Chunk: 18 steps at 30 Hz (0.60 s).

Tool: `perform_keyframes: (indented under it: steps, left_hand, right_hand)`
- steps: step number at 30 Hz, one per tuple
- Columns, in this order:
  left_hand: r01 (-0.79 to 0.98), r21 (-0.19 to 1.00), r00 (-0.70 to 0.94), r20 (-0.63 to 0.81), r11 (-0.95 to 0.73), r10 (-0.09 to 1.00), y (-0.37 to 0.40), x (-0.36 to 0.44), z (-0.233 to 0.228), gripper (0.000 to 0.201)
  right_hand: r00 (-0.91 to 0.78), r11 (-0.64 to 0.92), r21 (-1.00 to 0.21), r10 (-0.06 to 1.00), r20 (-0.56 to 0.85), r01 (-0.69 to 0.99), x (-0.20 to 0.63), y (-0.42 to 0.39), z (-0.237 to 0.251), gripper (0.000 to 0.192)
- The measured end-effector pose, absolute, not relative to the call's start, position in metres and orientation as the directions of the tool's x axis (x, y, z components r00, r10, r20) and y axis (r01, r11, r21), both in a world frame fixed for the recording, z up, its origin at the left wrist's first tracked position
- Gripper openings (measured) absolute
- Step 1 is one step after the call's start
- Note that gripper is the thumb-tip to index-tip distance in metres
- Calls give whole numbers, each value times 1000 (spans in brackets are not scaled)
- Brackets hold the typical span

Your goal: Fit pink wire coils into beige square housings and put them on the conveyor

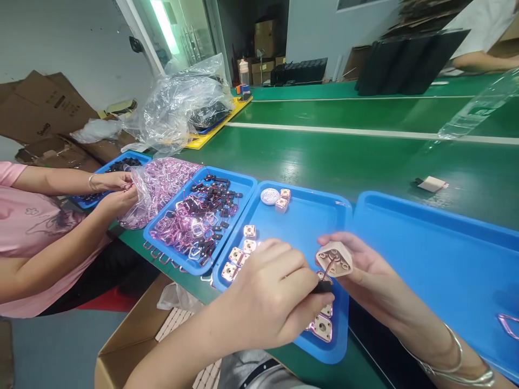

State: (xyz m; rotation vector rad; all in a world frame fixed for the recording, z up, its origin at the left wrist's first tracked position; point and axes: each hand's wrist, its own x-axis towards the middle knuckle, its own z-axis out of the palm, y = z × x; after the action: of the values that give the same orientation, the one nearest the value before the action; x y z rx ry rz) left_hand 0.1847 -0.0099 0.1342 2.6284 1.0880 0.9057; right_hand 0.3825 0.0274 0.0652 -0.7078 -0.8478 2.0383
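My right hand holds a small cream-coloured plastic housing, its open, ribbed side with round holes turned toward me. Between the thumb and fingers of my left hand is a black connector. A thin dark-red wire runs from the connector into the housing. Below both hands lies a blue tray with several square cream pieces edged in pink wire. At its far side sit a round white disc and more small cream pieces.
Left of my tray, another blue tray holds tangled pink wire loops with black connectors. A co-worker's hands grip a plastic bag of pink loops. A further blue tray stands right; a cardboard box with cream blocks is below.
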Motion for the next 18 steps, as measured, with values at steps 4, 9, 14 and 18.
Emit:
perform_keyframes:
  steps: [4,9,14,18]
  left_hand:
    - [615,340,549,464,-712,695,-8,183,132,24]
    - [603,370,542,460,-707,703,-6,186,130,30]
    - [611,386,470,526,-691,709,-4,194,127,29]
    - [620,388,457,528,-682,716,-1,198,123,30]
  right_hand:
    - [-503,-444,-777,842,-193,-446,383,28,63,36]
    - [-507,-432,-819,836,-208,-377,386,27,60,36]
    - [-494,-405,-852,844,-209,-331,390,26,57,38]
    - [-466,-384,-867,860,-210,-317,392,24,53,35]
